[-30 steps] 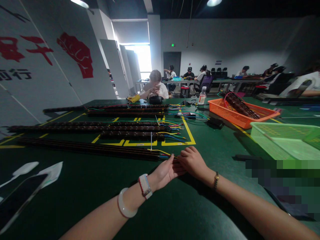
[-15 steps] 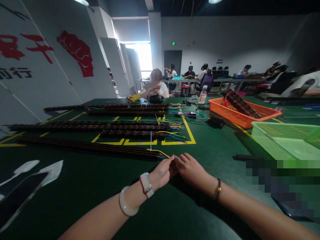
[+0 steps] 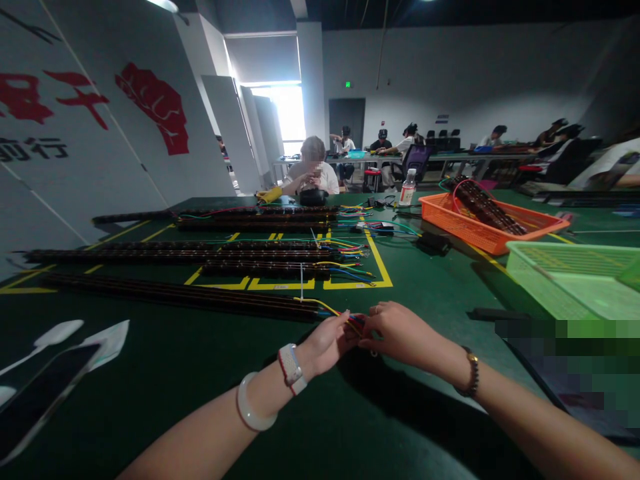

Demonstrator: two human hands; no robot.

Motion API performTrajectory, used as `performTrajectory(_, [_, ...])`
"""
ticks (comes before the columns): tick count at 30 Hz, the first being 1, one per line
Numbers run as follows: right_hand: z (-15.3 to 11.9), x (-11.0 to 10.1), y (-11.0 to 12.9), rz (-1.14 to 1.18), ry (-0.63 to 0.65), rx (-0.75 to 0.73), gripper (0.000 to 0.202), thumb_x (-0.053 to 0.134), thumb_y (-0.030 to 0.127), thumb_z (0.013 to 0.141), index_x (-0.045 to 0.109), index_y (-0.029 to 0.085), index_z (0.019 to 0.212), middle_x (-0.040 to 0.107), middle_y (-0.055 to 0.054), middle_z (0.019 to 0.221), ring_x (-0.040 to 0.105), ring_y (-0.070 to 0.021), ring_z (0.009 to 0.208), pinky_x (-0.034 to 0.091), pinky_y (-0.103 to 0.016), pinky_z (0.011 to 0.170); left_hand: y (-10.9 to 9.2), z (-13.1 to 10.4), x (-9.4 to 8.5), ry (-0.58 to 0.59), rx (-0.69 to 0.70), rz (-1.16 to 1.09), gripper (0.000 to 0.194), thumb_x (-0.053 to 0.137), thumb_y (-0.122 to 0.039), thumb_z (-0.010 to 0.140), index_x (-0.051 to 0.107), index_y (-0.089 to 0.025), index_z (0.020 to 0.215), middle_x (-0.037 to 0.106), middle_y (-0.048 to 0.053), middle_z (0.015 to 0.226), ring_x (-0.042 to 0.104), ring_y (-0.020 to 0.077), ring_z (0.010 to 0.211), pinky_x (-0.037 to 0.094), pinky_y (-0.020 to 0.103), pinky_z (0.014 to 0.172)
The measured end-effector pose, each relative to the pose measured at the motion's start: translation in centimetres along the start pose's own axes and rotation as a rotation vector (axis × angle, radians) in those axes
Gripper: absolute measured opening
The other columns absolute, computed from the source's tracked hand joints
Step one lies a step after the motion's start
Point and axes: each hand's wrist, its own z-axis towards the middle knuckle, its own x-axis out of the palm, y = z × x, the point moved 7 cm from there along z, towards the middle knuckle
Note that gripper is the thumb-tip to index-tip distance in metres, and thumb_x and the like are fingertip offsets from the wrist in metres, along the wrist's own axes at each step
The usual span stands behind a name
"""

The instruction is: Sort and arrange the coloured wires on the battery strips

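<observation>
Nearest me on the green table lies a long dark wiring bundle (image 3: 190, 295), with a white cable tie (image 3: 301, 283) standing up near its right end. Thin coloured wires (image 3: 355, 323), yellow, blue and red, come out of that end and run into my hands. My left hand (image 3: 325, 343) is closed around these wires, thumb on top. Just right of it, my right hand (image 3: 403, 330) pinches the wires' loose ends, its fingers bent. A small ring terminal (image 3: 373, 354) hangs below the right fingers. The fingertips partly hide the wires.
More dark bundles (image 3: 175, 253) with loose wire ends lie behind, among yellow tape lines. At right stand an orange basket (image 3: 480, 235) holding a bundle and a green basket (image 3: 550, 283). A phone (image 3: 45, 400) lies at left. A person (image 3: 313, 173) sits across the table.
My right hand has moved a little right, away from the left, and its wrist has turned. Coloured wires and a ring terminal now show between the hands. The left hand stays put.
</observation>
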Motion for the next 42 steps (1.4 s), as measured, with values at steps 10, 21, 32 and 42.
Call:
performTrajectory(10, [-0.1, 2.7, 2.5, -0.379, 0.024, 0.027, 0.008, 0.061, 0.018, 0.079, 0.068, 0.015, 0.081, 0.067, -0.010, 0.080, 0.057, -0.0216, 0.075, 0.035, -0.033, 0.064, 0.3, 0.9, -0.5, 0.037, 0.002, -0.052, 0.026, 0.039, -0.021, 0.092, 0.062, -0.008, 0.089, 0.066, 0.010, 0.084, 0.061, 0.0144, 0.077, 0.044, 0.026, 0.078])
performTrajectory(21, [-0.3, 1.4, 0.9, 0.114, 0.053, 0.223, 0.010, 0.058, 0.024, 0.074, 0.064, 0.017, 0.075, 0.065, -0.005, 0.076, 0.055, -0.0141, 0.062, 0.036, -0.025, 0.056, 0.4, 0.7, -0.5, -0.027, 0.008, -0.040, 0.027, 0.042, -0.025, 0.092, 0.059, -0.012, 0.077, 0.063, 0.006, 0.071, 0.059, 0.0118, 0.066, 0.044, 0.023, 0.070])
performTrajectory(32, [0.1, -0.8, -4.2, 0.327, -0.036, 0.324, 0.013, 0.055, 0.027, 0.080, 0.060, 0.017, 0.073, 0.062, -0.001, 0.067, 0.051, -0.0112, 0.057, 0.031, -0.021, 0.049, 0.0, -0.1, 0.7, -0.002, 0.080, 0.030, 0.044, 0.037, -0.047, 0.090, 0.060, -0.011, 0.080, 0.067, 0.009, 0.078, 0.063, 0.0177, 0.081, 0.044, 0.033, 0.085])
performTrajectory(42, [0.8, 0.9, -7.1, -0.105, -0.181, 0.221, 0.013, 0.057, 0.028, 0.086, 0.064, 0.017, 0.085, 0.061, -0.006, 0.085, 0.057, -0.0166, 0.080, 0.036, -0.025, 0.067, 0.1, -0.1, 0.3, -0.001, 0.073, 0.040, 0.022, 0.046, -0.030, 0.090, 0.054, -0.011, 0.084, 0.067, 0.017, 0.093, 0.064, 0.0211, 0.091, 0.046, 0.033, 0.084])
